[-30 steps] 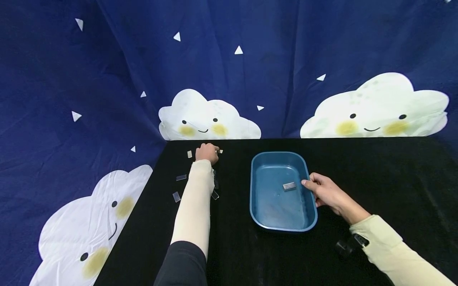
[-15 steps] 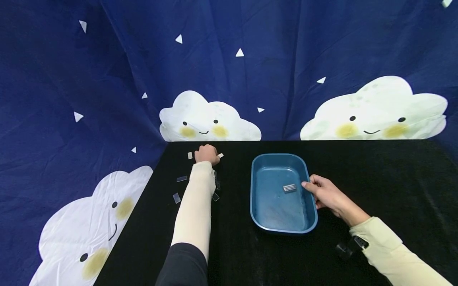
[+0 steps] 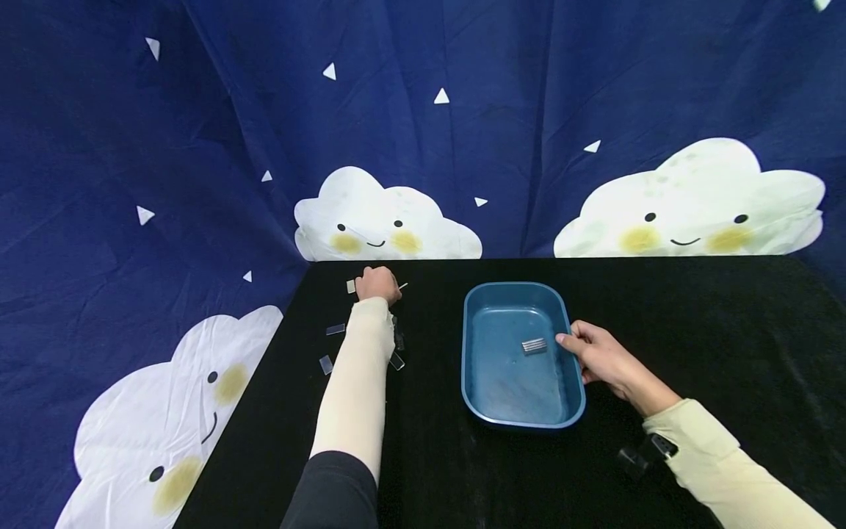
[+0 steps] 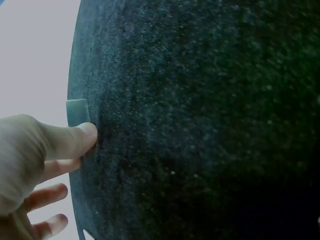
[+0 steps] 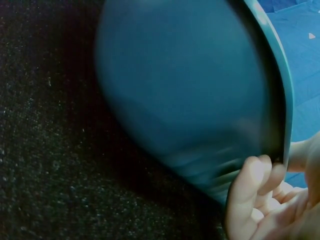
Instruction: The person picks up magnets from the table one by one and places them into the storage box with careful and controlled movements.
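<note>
At the far left of the black table my left hand (image 3: 378, 285) pinches a small clear glass slide (image 3: 403, 286) between thumb and finger. The left wrist view shows the slide (image 4: 77, 111) sticking out past the thumb tip, its other end hidden by the thumb. My right hand (image 3: 598, 358) grips the right rim of a blue plastic basin (image 3: 471, 397), thumb over the edge and fingers underneath outside. Inside the basin lies a small stack of silvery, striped strips (image 3: 534, 346). In the right wrist view the fingers curl below the basin rim (image 5: 286, 90).
Other clear slides lie apart on the table: one pale slide (image 3: 351, 286) beside the left hand, one slide (image 3: 335, 329) and another slide (image 3: 326, 364) left of the forearm, and a slide (image 3: 396, 361) right of it. A blue cloud-print curtain (image 3: 502, 132) stands behind.
The slide at my left hand has turned from a flat face to a thin edge in the head view. That hand has shifted slightly left. My right hand and the basin hold nearly still.
</note>
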`<control>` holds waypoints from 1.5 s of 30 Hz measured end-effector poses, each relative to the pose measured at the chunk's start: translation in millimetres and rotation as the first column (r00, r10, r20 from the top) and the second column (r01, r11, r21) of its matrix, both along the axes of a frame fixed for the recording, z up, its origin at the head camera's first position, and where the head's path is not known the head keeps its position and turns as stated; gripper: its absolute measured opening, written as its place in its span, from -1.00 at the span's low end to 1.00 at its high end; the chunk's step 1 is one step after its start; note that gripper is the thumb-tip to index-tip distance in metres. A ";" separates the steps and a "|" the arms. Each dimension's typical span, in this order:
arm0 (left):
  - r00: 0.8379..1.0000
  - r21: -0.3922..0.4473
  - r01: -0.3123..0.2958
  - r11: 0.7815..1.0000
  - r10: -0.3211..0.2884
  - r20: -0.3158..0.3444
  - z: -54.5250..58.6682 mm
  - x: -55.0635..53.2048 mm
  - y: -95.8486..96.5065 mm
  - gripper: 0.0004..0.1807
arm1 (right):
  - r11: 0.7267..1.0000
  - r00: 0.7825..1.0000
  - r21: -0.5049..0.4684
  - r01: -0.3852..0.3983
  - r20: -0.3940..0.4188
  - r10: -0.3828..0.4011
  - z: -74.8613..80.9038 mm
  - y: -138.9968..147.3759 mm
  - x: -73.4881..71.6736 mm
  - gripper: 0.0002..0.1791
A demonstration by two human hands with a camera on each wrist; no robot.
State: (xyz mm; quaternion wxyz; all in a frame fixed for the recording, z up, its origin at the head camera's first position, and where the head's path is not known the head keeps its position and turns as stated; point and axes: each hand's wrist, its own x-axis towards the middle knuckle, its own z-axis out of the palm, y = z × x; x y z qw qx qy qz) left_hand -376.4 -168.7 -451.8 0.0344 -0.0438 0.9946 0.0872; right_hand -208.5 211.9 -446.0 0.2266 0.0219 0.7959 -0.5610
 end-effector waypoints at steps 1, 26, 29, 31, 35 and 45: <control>1.000 0.005 -0.002 1.000 0.002 0.000 -0.1 0.4 0.0 -0.91 | 1.000 1.000 0.001 0.000 0.000 0.000 -0.1 -0.1 -0.3 -0.78; 0.985 0.078 0.088 0.993 -0.075 -0.154 18.8 11.0 -6.8 -0.85 | 0.999 1.000 0.031 0.004 -0.013 -0.004 2.6 1.4 0.5 -0.75; 0.978 0.076 0.121 0.990 -0.106 -0.179 28.3 12.0 -6.1 -0.84 | 0.999 1.000 0.035 0.004 -0.011 -0.004 2.9 2.0 0.7 -0.76; 0.972 0.068 0.147 0.987 -0.132 -0.193 35.0 13.6 -5.7 -0.83 | 0.999 1.000 0.037 0.006 -0.007 -0.006 2.7 2.3 0.9 -0.76; 0.956 0.063 0.211 0.975 -0.192 -0.223 49.3 18.6 -4.8 -0.84 | 0.999 1.000 0.040 0.012 -0.002 -0.012 2.2 2.6 1.5 -0.76; 0.870 -0.026 0.365 0.931 -0.351 -0.347 87.3 33.1 9.1 -0.86 | 0.998 0.999 0.049 0.028 -0.023 -0.027 1.3 -3.3 2.2 -0.76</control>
